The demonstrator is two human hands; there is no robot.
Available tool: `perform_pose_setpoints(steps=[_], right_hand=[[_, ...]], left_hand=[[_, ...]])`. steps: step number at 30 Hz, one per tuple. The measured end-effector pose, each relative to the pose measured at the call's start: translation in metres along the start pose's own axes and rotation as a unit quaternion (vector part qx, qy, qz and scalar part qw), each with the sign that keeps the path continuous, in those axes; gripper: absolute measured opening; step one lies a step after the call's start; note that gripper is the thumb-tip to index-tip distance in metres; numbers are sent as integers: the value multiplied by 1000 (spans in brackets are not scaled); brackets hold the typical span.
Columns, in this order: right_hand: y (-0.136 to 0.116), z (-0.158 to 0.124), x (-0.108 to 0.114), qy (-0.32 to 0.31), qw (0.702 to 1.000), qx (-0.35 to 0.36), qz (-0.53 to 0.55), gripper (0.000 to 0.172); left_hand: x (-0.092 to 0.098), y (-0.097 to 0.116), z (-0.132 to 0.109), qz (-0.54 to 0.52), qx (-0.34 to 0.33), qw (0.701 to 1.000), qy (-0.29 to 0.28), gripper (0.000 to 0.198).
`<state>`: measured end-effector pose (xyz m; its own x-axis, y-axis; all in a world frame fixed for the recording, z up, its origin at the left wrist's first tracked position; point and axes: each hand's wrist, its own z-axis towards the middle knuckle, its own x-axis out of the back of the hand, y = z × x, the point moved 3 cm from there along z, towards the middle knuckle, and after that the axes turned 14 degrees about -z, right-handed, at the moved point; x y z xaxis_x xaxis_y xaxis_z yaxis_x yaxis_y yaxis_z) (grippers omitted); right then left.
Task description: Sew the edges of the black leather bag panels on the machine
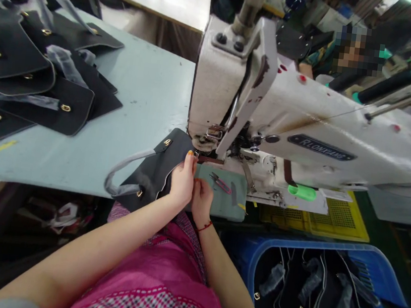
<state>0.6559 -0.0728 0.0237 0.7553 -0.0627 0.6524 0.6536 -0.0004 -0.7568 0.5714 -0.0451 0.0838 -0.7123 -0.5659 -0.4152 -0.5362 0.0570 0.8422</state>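
A black handbag panel [158,170] lies tilted at the sewing machine [223,86], its far edge close under the machine head. It carries gold fittings and a handle [113,175] wrapped in clear plastic. My left hand [183,180] is closed on the panel's right side, thumb on top, just in front of the needle area. Beside it my right hand [202,198] is closed at the panel's edge, its fingers curled inward; what they pinch is hidden. Pink-handled thread snips [221,183] lie on the machine bed right of my right hand.
Several black bag panels [71,107] with wrapped handles are piled on the pale table [149,87] at left. A blue bin [376,252] at lower right holds more such panels. Behind it is a yellow crate [358,222]. Another person sits beyond the machine.
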Motion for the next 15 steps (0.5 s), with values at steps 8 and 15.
perform_pose_setpoints(steps=[8, 15], right_hand=[[-62, 35, -2, -74, 940, -136, 305, 51], [-80, 48, -17, 9, 983, -87, 164, 50]], left_hand=[[30, 105, 18, 98, -112, 964, -223, 16], [-32, 122, 126, 388, -76, 772, -497, 35]])
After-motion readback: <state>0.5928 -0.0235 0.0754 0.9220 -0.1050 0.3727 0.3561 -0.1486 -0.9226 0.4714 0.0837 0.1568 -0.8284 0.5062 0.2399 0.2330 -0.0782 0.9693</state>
